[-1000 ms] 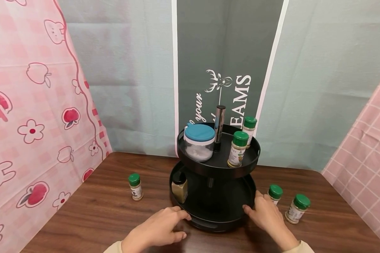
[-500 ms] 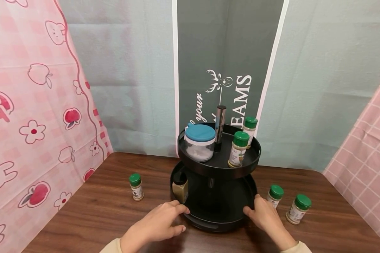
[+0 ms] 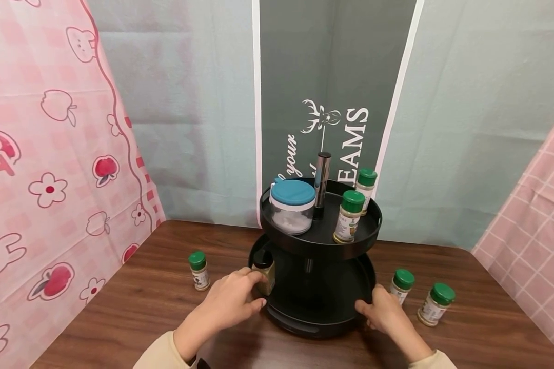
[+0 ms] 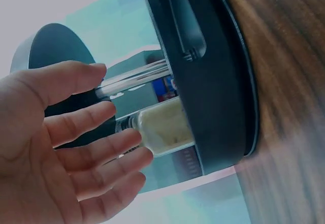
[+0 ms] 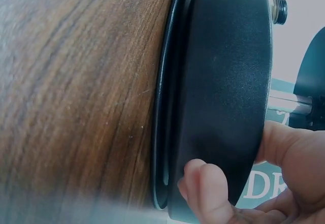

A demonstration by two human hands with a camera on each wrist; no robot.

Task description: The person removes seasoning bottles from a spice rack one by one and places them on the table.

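Note:
A black two-tier turntable (image 3: 320, 302) stands on the wooden table. My right hand (image 3: 385, 310) grips the lower tray's right rim, thumb over the inner edge and fingers along the outer wall, as the right wrist view shows on the tray wall (image 5: 223, 82). At the tray's left, my left hand (image 3: 231, 297) reaches toward a square spice jar (image 3: 268, 277) with a black cap. In the left wrist view its fingers are loosely extended in front of that jar (image 4: 165, 127), holding nothing. The hand partly hides the jar in the head view.
On the upper tier are a clear canister (image 3: 292, 207) with a blue lid and two green-capped spice bottles (image 3: 348, 220), beside a chrome post (image 3: 322, 179). Other green-capped bottles stand on the table, one at left (image 3: 199, 271), two at right (image 3: 436, 306). Curtains hang behind.
My left hand has lifted from the lower tray's front-left rim and moved up and left to the black-capped spice jar. My right hand stays on the rim; the turntable holds its position.

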